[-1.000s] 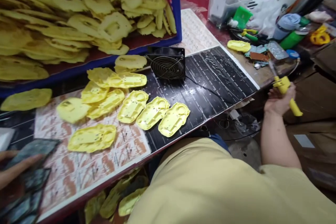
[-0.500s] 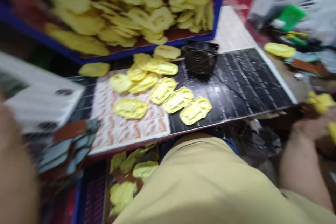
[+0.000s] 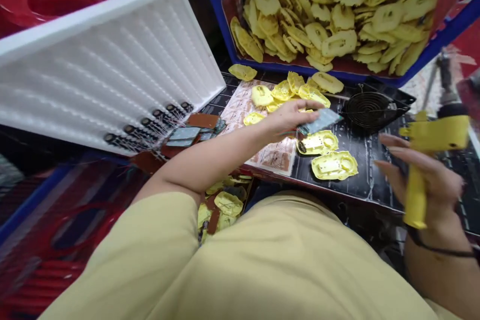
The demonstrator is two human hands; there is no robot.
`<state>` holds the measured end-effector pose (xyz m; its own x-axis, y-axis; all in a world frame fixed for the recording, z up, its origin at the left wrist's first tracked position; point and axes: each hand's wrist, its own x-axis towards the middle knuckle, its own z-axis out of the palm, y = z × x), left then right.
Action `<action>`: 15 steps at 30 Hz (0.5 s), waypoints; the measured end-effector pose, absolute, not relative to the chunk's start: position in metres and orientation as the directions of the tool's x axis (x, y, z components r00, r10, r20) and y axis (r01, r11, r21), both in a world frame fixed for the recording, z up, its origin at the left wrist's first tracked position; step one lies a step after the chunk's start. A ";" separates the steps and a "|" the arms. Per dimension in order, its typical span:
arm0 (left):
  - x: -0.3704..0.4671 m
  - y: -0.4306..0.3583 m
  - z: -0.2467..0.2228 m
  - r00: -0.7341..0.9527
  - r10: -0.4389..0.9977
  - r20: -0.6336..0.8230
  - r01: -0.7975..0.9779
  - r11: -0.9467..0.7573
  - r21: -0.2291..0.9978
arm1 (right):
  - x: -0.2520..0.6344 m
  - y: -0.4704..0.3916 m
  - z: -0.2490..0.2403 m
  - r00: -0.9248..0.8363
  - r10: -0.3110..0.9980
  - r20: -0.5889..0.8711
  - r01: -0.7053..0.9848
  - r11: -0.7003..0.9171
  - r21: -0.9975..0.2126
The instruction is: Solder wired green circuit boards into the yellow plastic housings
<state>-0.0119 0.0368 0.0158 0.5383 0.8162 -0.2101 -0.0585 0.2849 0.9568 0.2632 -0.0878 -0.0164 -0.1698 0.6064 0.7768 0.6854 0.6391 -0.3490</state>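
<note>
My left hand [image 3: 287, 119] is closed on a thin grey-blue circuit board [image 3: 321, 121] with thin wires, held over the yellow plastic shells on the bench. A small dark round part hangs beneath it, over the shell [image 3: 321, 142] nearest the hand. Another open shell [image 3: 335, 165] lies just in front, its inner side up. At the right, my right hand [image 3: 431, 175] is wrapped round the handle of a yellow pistol-shaped tool [image 3: 437, 135], raised above the bench and blurred; its exact kind is unclear. More shells [image 3: 283, 91] lie in a loose group behind my left hand.
A blue crate [image 3: 281, 66] full of yellow shells stands behind. On the left leans a white foam tray [image 3: 112, 60] with several dark round parts on wires [image 3: 146, 122]. Stacked boards [image 3: 183, 134] lie beside it. A black fan [image 3: 371, 110] stands to the right.
The view has swung left. My left hand has come in over the shells with a circuit board. My right hand has risen beside the bench with the yellow tool.
</note>
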 end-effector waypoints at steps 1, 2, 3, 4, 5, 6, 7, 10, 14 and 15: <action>-0.004 0.028 0.015 0.590 0.766 -0.257 -0.059 0.358 0.932 | 0.258 -0.084 -0.014 -0.241 0.579 0.779 0.675 0.677 -0.294; 0.003 0.021 0.015 0.628 0.720 -0.295 -0.053 0.419 0.907 | 0.252 -0.079 -0.012 -0.304 0.548 0.779 0.661 0.711 -0.242; 0.007 0.017 0.013 0.658 0.679 -0.326 -0.046 0.469 0.882 | 0.246 -0.074 -0.010 -0.353 0.515 0.781 0.654 0.733 -0.188; 0.008 0.016 0.011 0.683 0.638 -0.355 -0.031 0.511 0.859 | 0.240 -0.070 -0.009 -0.382 0.486 0.786 0.657 0.741 -0.139; 0.008 0.015 0.007 0.704 0.600 -0.380 -0.010 0.543 0.839 | 0.236 -0.067 -0.008 -0.393 0.462 0.795 0.667 0.738 -0.100; 0.005 0.016 0.004 0.715 0.574 -0.400 0.011 0.563 0.827 | 0.232 -0.065 -0.007 -0.395 0.442 0.806 0.679 0.731 -0.069; 0.001 0.018 0.000 0.715 0.570 -0.405 0.020 0.563 0.826 | 0.230 -0.065 -0.008 -0.389 0.426 0.816 0.691 0.721 -0.047; -0.018 0.023 -0.011 0.687 0.668 -0.284 -0.057 0.440 0.896 | 0.226 -0.072 -0.012 -0.322 0.431 0.843 0.727 0.683 -0.072; -0.031 0.017 -0.015 0.657 0.754 0.004 -0.264 0.225 0.938 | 0.222 -0.084 -0.024 -0.233 0.464 0.855 0.746 0.649 -0.148; -0.029 0.014 -0.015 0.638 0.769 0.039 -0.302 0.203 0.932 | 0.220 -0.086 -0.027 -0.213 0.471 0.856 0.745 0.645 -0.169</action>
